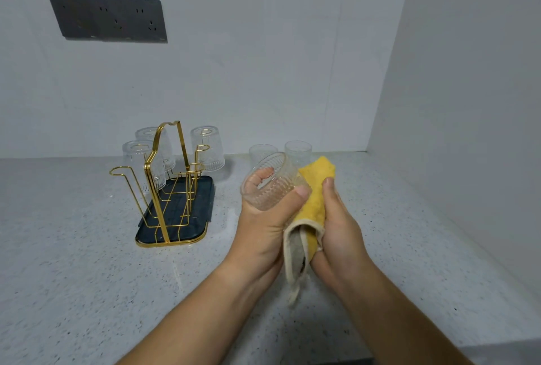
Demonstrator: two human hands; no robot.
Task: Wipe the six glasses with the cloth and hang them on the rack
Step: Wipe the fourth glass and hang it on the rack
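Two bare hands meet above the speckled counter (87, 277), nearest the camera. The left hand (263, 227) is wrapped around a ribbed glass tumbler (272, 181), thumb on its outside and fingertips showing through the open mouth, which tilts up and to the left. The right hand (339, 224) is closed on a yellow cloth (314, 189) with a beige underside and trim; the cloth is pressed against the tumbler's base side, and a loose beige end hangs down between the wrists.

Farther back and to the left stands a gold wire rack (164, 177) on a dark drip tray (187, 218) with a gold rim. Three ribbed glasses hang upside down on its far pegs: one at the front left (140, 165), one behind it (152, 136), one on the right (207, 145). The near pegs are bare.

Near the counter's back edge, just beyond the hands, two more glasses stand upright: one (260, 152) and another (298, 151) to its right. A dark socket panel (108, 18) sits on the wall above.
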